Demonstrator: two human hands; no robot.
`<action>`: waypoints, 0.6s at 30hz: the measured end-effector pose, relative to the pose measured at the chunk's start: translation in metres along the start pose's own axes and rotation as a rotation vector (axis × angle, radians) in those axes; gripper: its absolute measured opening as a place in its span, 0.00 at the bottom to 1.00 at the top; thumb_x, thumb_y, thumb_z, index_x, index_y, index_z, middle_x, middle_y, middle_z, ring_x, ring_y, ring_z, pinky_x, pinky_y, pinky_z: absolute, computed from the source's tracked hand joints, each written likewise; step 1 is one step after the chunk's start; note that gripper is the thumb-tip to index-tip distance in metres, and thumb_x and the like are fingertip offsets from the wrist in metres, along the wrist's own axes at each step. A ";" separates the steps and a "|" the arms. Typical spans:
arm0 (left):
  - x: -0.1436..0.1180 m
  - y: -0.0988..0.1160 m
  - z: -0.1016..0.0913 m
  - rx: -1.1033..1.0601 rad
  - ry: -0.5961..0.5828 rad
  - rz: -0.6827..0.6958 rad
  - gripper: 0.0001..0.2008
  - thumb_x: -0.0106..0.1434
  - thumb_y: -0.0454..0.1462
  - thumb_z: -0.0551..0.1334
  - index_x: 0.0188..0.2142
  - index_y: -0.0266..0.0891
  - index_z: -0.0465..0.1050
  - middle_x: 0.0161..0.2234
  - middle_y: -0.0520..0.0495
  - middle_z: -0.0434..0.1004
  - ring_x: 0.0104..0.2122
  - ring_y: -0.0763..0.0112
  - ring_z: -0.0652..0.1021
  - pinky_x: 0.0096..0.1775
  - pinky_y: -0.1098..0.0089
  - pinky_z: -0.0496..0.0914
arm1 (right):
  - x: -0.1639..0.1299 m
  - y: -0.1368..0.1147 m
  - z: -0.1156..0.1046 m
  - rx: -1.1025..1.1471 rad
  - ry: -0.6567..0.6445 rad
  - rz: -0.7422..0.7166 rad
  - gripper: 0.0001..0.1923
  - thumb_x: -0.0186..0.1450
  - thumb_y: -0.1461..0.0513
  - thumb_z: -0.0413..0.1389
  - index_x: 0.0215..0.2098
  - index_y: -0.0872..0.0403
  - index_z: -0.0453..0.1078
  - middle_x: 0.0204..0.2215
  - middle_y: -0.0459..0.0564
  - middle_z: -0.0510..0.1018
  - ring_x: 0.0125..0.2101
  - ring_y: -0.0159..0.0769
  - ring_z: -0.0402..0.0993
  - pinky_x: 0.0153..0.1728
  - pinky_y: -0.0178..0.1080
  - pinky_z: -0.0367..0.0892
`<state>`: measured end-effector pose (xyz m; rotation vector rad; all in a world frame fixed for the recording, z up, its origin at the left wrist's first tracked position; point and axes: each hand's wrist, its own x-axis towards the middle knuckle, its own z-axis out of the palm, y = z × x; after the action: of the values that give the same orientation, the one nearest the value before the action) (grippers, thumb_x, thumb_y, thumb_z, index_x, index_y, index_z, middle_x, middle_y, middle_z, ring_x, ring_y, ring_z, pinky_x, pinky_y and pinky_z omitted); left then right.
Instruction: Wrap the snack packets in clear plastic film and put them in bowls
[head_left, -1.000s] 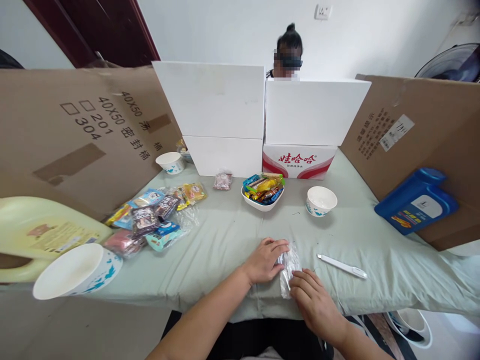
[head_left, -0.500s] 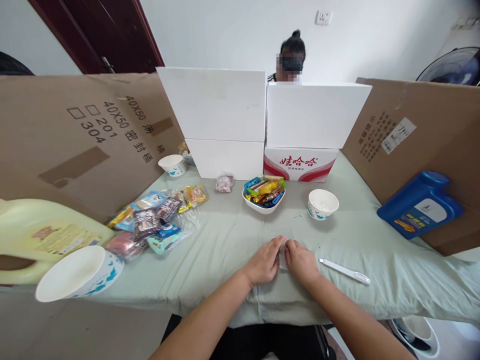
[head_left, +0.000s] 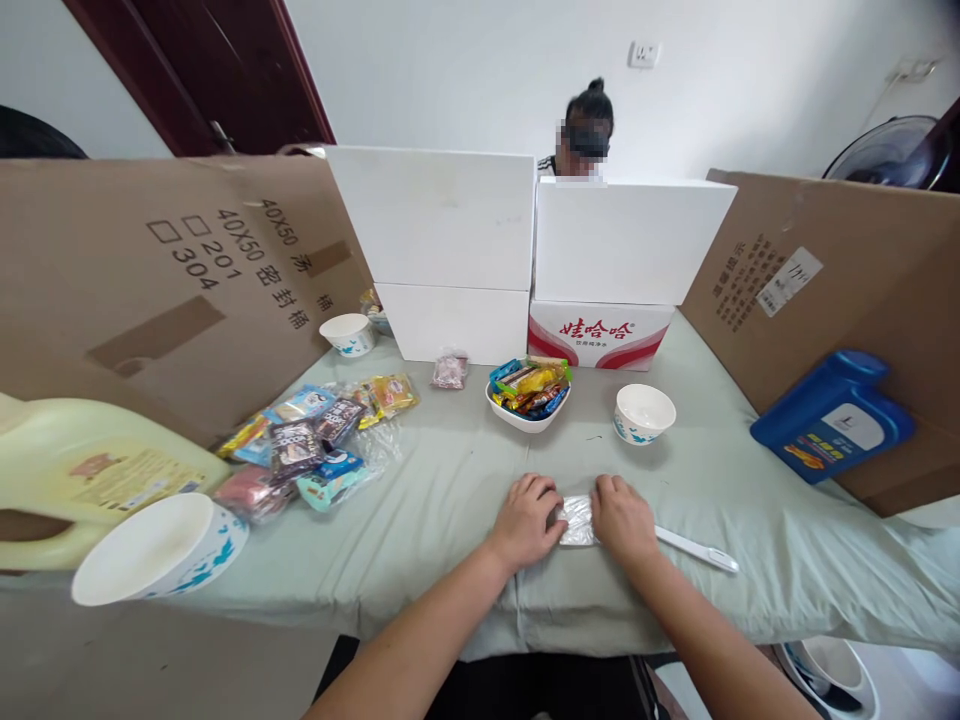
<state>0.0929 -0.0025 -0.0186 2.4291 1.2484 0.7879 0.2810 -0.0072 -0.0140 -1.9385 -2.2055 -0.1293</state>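
Observation:
A crinkled, shiny clear plastic packet (head_left: 578, 521) lies flat on the cloth between my hands. My left hand (head_left: 529, 520) has its fingers curled on the packet's left edge. At the opposite edge, my right hand (head_left: 619, 518) is closed on it, fingers bent down. What is inside the packet, if anything, cannot be made out. Just right of my right hand lies a white utility knife (head_left: 697, 549), its near end partly hidden by the hand. Beyond my hands stands a white bowl (head_left: 529, 425) heaped with wrapped snacks, and to its right a paper bowl (head_left: 645, 414) with a blue print.
Several packaged snacks (head_left: 322, 440) are piled on the left, near a large paper bowl (head_left: 161, 555) and a pale yellow jug (head_left: 142, 465). A small pink packet (head_left: 449, 370) sits before white boxes (head_left: 465, 325). A blue bottle (head_left: 832, 420) leans at right. A person sits behind the boxes.
My hands have moved apart from being nearly together, and the packet between them is now spread flatter and more visible. My right hand has shifted right, over the knife's end.

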 end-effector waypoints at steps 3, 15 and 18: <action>0.000 0.000 -0.001 -0.011 -0.014 -0.003 0.12 0.56 0.35 0.65 0.41 0.41 0.73 0.46 0.45 0.71 0.49 0.56 0.67 0.51 0.55 0.64 | -0.004 0.011 -0.008 -0.005 0.073 -0.013 0.13 0.68 0.66 0.44 0.43 0.59 0.69 0.41 0.61 0.74 0.45 0.47 0.70 0.45 0.46 0.62; 0.000 -0.027 0.012 -0.281 0.342 -0.207 0.11 0.56 0.27 0.51 0.35 0.40 0.64 0.35 0.46 0.69 0.37 0.65 0.72 0.39 0.65 0.70 | -0.039 -0.022 0.011 0.110 -0.181 -0.470 0.42 0.65 0.47 0.51 0.68 0.60 0.45 0.67 0.59 0.48 0.66 0.51 0.44 0.63 0.54 0.47; 0.001 -0.027 0.011 -0.296 0.349 -0.195 0.08 0.56 0.29 0.53 0.35 0.40 0.65 0.35 0.46 0.70 0.36 0.65 0.73 0.38 0.66 0.70 | -0.049 -0.027 0.011 0.107 -0.112 -0.442 0.35 0.66 0.55 0.52 0.66 0.59 0.51 0.65 0.58 0.54 0.65 0.50 0.49 0.61 0.52 0.52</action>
<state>0.0819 0.0135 -0.0404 1.9580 1.3504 1.2744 0.2586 -0.0562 -0.0330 -1.4096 -2.6224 0.0344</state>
